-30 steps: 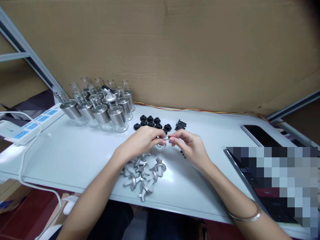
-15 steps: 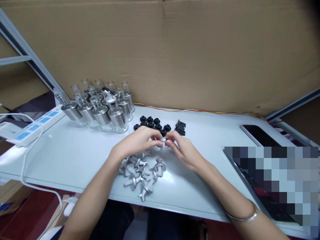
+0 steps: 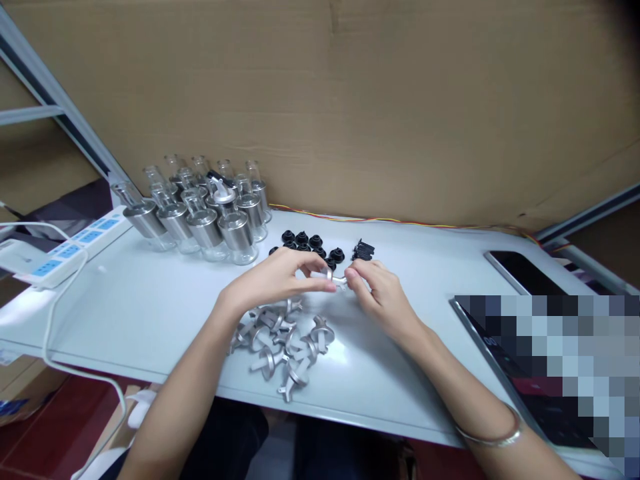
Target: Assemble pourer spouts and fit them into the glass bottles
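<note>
Head view: my left hand (image 3: 273, 283) and right hand (image 3: 379, 293) meet above the white table (image 3: 140, 313), both pinching one small silver spout fitting (image 3: 334, 278) between the fingertips, just behind the heap of loose silver fittings (image 3: 283, 340) and in front of the black rubber stoppers (image 3: 310, 243). Judgement: to do this well I would steady the left grip and keep the piece square, working only with the right fingertips. Glass bottles (image 3: 210, 217) stand far-left; a phone (image 3: 520, 272) lies right.
</note>
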Available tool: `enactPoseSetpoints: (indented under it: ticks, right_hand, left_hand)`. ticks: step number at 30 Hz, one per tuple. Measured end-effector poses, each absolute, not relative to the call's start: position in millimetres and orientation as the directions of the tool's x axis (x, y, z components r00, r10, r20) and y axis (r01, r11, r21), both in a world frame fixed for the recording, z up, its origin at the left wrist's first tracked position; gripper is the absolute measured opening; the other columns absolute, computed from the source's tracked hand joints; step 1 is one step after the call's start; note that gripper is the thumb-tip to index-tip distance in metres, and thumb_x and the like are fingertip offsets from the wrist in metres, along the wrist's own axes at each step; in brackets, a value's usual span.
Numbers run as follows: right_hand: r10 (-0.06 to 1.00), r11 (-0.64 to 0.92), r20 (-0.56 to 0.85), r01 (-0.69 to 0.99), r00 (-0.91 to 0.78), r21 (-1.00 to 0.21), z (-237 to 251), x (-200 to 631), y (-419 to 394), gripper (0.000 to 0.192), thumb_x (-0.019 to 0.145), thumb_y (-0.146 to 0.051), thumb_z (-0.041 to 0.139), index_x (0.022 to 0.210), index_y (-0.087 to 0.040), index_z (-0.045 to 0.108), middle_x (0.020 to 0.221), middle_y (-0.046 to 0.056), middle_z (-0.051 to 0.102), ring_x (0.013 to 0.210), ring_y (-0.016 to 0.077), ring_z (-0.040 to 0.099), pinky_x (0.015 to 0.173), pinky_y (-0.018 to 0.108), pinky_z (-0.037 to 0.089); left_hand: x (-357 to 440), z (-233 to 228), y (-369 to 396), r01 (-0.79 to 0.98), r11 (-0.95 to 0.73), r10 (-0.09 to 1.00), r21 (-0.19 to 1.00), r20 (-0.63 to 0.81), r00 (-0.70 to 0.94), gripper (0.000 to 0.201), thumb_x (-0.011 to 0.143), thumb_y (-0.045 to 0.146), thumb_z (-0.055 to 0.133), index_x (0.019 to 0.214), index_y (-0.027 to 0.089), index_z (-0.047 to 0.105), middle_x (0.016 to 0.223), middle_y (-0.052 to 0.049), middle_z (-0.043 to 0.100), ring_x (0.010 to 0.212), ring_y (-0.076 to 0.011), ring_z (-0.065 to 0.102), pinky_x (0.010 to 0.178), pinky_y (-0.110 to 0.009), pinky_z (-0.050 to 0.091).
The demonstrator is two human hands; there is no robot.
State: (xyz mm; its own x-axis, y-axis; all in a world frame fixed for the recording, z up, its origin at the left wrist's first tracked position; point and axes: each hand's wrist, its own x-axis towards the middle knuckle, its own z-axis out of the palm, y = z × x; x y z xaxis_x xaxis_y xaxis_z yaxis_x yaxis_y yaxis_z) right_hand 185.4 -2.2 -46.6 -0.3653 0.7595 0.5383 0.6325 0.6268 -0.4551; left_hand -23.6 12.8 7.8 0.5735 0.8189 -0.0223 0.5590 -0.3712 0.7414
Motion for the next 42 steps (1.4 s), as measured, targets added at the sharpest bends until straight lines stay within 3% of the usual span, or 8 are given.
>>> enactPoseSetpoints:
  ticks: [5,14,20,27,32,36,39,42]
  right_hand:
    - [0.808,0.577,0.489,0.607,-0.328,-0.546,-44.3,184.0,-2.8,0.044,0.101,-0.043,0.029,0.062,-0.022,0.032,0.054,-0.003,0.039,0.052,0.0144,0.040,0.059,0.027,0.034]
    - [0.909,0.409,0.296,0.492,-0.293,-0.769,-43.6,183.7,-4.2,0.052,0.096,-0.059,0.031,0.060,-0.021,0.034,0.053,-0.004,0.035,0.049,0.0116,0.032,0.050,0.026,0.027]
    - [0.941,0.324,0.237,0.430,-0.243,-0.843,-42.8,184.4,-4.4,0.060,0.091,-0.068,0.033,0.053,-0.022,0.032,0.046,-0.004,0.034,0.044,0.0105,0.030,0.047,0.026,0.026]
    - [0.933,0.333,0.238,0.400,-0.271,-0.854,-43.9,182.4,-4.9,0.062,0.091,-0.070,0.032,0.053,-0.021,0.037,0.046,-0.003,0.041,0.045,0.0115,0.037,0.050,0.026,0.032]
    - [0.916,0.387,0.305,0.376,-0.260,-0.842,-42.2,181.2,-7.3,0.057,0.094,-0.064,0.034,0.061,-0.020,0.047,0.055,-0.001,0.054,0.053,0.0141,0.049,0.057,0.027,0.039]
    - [0.915,0.402,0.374,0.266,-0.148,-0.876,-38.7,180.6,-9.3,0.042,0.095,-0.055,0.044,0.075,-0.020,0.056,0.061,0.000,0.058,0.061,0.0159,0.056,0.064,0.029,0.045]
    - [0.922,0.385,0.386,0.122,-0.015,-0.915,-37.5,179.4,-7.9,0.030,0.090,-0.048,0.057,0.083,-0.019,0.060,0.069,0.001,0.063,0.062,0.0158,0.059,0.065,0.031,0.049]
    - [0.925,0.366,0.368,0.034,0.097,-0.930,-37.3,179.2,-5.5,0.025,0.086,-0.043,0.063,0.084,-0.018,0.061,0.076,0.004,0.068,0.061,0.0155,0.061,0.062,0.031,0.051]
  left_hand:
    - [-19.9,4.6,13.4,0.558,-0.457,0.794,0.693,0.036,0.607,0.039,0.082,0.040,0.066,0.113,0.017,0.064,0.105,-0.006,0.071,0.098,-0.0202,0.064,0.082,-0.028,0.048]
    - [-14.3,-2.7,13.6,0.586,-0.618,0.758,0.524,0.199,0.621,0.033,0.081,0.034,0.069,0.109,0.016,0.064,0.096,-0.005,0.072,0.080,-0.0185,0.066,0.078,-0.031,0.048]
    - [-11.8,-2.9,12.7,0.525,-0.650,0.733,0.550,0.271,0.624,0.030,0.080,0.031,0.071,0.103,0.016,0.060,0.097,-0.004,0.067,0.083,-0.0165,0.063,0.078,-0.029,0.047]
    - [-12.2,-1.5,10.2,0.467,-0.627,0.730,0.623,0.263,0.631,0.026,0.081,0.019,0.066,0.101,0.022,0.051,0.102,-0.002,0.054,0.090,-0.0152,0.055,0.080,-0.028,0.046]
    - [-13.7,0.7,9.0,0.466,-0.506,0.777,0.726,0.149,0.612,0.039,0.077,0.038,0.071,0.102,0.022,0.047,0.095,-0.002,0.054,0.084,-0.0164,0.055,0.072,-0.028,0.046]
    - [-21.9,7.9,11.4,0.409,-0.398,0.820,0.821,0.118,0.560,0.029,0.089,0.045,0.053,0.103,0.020,0.050,0.093,-0.004,0.061,0.084,-0.0162,0.060,0.077,-0.030,0.047]
    - [-32.8,9.1,17.4,0.495,-0.406,0.865,0.768,0.149,0.479,0.025,0.095,0.039,0.040,0.102,0.019,0.054,0.092,-0.004,0.064,0.083,-0.0160,0.061,0.079,-0.032,0.047]
    - [-44.1,2.1,26.1,0.635,-0.422,0.883,0.647,0.135,0.449,0.022,0.094,0.030,0.041,0.108,0.018,0.054,0.104,-0.006,0.065,0.094,-0.0185,0.060,0.084,-0.034,0.047]
